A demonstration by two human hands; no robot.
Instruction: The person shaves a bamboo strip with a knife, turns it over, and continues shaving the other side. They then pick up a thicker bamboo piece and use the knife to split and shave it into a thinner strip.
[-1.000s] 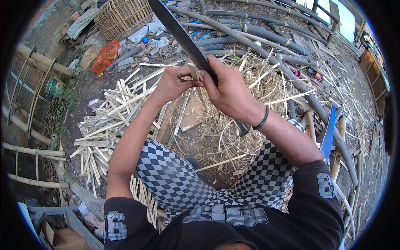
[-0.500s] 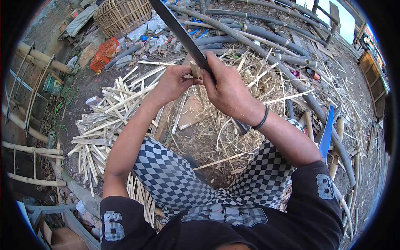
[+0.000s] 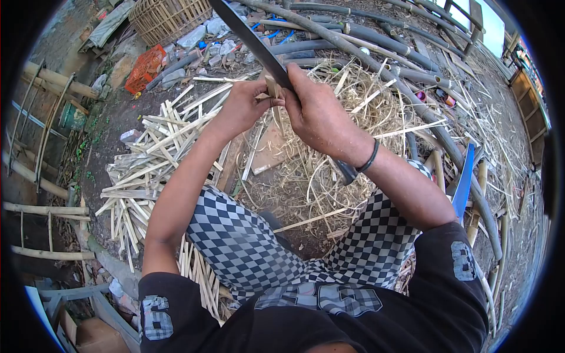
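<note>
My right hand (image 3: 322, 117) is wrapped round a long dark machete (image 3: 252, 42). Its blade slants up to the far left, and the butt of its handle shows below my wrist. Between the thumb and fingers of my left hand (image 3: 242, 110) is a thin bamboo strip (image 3: 272, 87), upright against the blade near my right thumb. My two hands nearly touch there, and the strip's lower part is partly hidden by my fingers. A flat board (image 3: 272, 150) lies on the ground beneath my hands.
Split bamboo strips (image 3: 141, 170) lie heaped at left, and curly shavings (image 3: 365, 97) at right. Bamboo poles (image 3: 388, 44) stretch across the back. A blue saw (image 3: 464, 182) stands beside my right arm. An orange crate (image 3: 146, 67) and a woven basket (image 3: 168, 20) sit at far left.
Both hands have shifted slightly, with the machete and bamboo strip still in them. The whole view has tilted a little. Nothing has been let go.
</note>
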